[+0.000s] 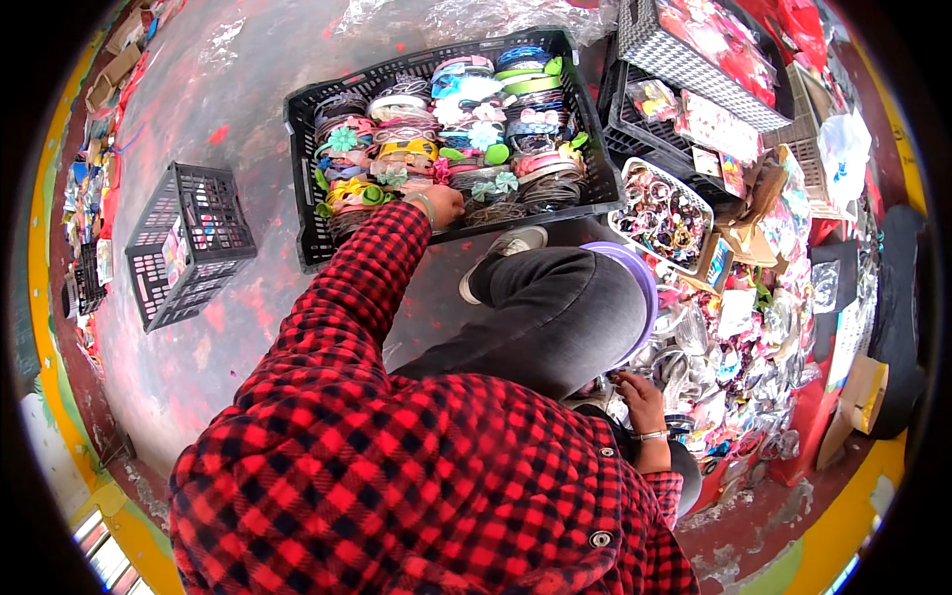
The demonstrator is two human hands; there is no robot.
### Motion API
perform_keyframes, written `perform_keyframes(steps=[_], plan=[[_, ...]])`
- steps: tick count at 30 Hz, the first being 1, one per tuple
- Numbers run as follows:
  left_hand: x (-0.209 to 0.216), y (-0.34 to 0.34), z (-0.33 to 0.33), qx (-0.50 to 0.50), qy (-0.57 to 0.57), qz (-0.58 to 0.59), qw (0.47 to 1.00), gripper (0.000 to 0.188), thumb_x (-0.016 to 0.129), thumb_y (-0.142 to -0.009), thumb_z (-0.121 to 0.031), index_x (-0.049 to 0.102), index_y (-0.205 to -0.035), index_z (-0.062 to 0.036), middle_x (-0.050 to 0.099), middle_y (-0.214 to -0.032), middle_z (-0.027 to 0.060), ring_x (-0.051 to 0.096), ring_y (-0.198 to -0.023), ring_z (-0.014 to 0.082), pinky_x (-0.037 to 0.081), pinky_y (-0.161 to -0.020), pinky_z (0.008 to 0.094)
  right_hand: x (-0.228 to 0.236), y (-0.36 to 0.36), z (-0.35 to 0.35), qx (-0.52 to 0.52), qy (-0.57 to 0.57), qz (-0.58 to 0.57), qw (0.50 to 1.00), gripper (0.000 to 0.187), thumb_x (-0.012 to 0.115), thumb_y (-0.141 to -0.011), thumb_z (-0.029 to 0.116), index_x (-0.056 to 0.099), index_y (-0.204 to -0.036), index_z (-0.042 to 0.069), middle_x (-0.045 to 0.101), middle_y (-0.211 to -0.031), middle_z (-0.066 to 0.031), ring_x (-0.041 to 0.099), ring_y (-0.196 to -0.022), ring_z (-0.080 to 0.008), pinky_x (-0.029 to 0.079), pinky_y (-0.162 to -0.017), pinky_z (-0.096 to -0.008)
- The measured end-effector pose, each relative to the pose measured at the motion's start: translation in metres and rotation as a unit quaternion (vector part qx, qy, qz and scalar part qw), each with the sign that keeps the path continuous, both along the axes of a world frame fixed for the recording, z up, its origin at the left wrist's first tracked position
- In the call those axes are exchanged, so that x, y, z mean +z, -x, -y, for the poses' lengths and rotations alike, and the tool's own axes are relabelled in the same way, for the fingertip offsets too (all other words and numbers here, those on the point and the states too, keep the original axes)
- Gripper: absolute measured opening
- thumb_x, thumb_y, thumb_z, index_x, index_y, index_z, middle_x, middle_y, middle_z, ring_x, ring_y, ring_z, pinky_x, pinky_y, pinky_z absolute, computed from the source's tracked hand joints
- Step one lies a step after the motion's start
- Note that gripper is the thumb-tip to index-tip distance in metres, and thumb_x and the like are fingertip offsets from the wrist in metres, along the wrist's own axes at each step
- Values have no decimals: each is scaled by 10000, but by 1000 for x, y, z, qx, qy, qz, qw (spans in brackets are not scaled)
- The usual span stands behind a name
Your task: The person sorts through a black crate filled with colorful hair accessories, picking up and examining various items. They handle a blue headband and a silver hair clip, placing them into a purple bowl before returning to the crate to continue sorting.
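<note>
A black plastic crate [300, 213] holds several packed rows of hair headbands [407, 149], some with teal, white or blue flowers and green or yellow bows. My left hand [443, 205], with a bracelet at the wrist, reaches over the crate's near side among the headbands. Its fingers look curled, but what they grip is hidden. Down by my right leg, my right hand [645, 405] is beside a heap of bagged hair accessories [729, 347]. The fingers there are bent together near something small and dark that I cannot make out.
An upright black crate [188, 243] stands on the grey floor at left. At right are a white basket of hair ties [662, 213], stacked crates [694, 69], cardboard boxes [853, 407] and a purple rim [645, 288] beside my knee. Mixed goods line the far left wall.
</note>
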State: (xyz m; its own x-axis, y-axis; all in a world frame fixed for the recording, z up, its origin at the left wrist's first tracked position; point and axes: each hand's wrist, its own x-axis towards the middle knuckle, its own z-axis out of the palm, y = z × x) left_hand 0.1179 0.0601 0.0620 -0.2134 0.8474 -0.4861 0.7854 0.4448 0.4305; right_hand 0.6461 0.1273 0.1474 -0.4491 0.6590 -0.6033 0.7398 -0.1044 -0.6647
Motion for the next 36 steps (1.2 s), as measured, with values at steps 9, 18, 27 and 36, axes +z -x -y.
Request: perform_keyframes(steps=[9, 18, 27, 36], plan=[[30, 68, 88, 85, -145, -61, 984, 275, 524, -835, -264, 602, -805, -2, 601, -768, 175, 574, -750, 348, 444, -672, 417, -1, -2, 0, -19, 39, 17, 999, 261, 525, -859, 147, 598, -1070, 12, 639, -942, -63, 612, -812, -118, 453, -649, -207], [34, 36, 112, 164, 5, 68, 984, 285, 600, -784, -167, 551, -1044, -61, 592, -949, 163, 550, -924, 330, 427, -817, 382, -12, -11, 0, -28, 45, 5, 999, 258, 556, -859, 156, 600, -1070, 16, 641, -906, -50, 610, -774, -111, 439, -610, -194], [-9, 14, 89, 46, 9, -22, 999, 438, 436, -822, -70, 369, -1245, 23, 371, -1311, 228, 377, -1216, 337, 323, -1009, 359, -18, -15, 0, -37, 36, 17, 999, 249, 551, -855, 137, 601, -1065, 13, 646, -908, -61, 613, -767, -110, 441, -603, -194], [8, 16, 83, 43, 57, 36, 997, 388, 403, -861, -126, 399, -1216, 31, 432, -1239, 274, 432, -1154, 376, 350, -986, 383, -17, -11, 1, -19, 15, 19, 1000, 232, 545, -857, 131, 610, -1045, 11, 642, -893, -50, 606, -773, -106, 444, -614, -196]])
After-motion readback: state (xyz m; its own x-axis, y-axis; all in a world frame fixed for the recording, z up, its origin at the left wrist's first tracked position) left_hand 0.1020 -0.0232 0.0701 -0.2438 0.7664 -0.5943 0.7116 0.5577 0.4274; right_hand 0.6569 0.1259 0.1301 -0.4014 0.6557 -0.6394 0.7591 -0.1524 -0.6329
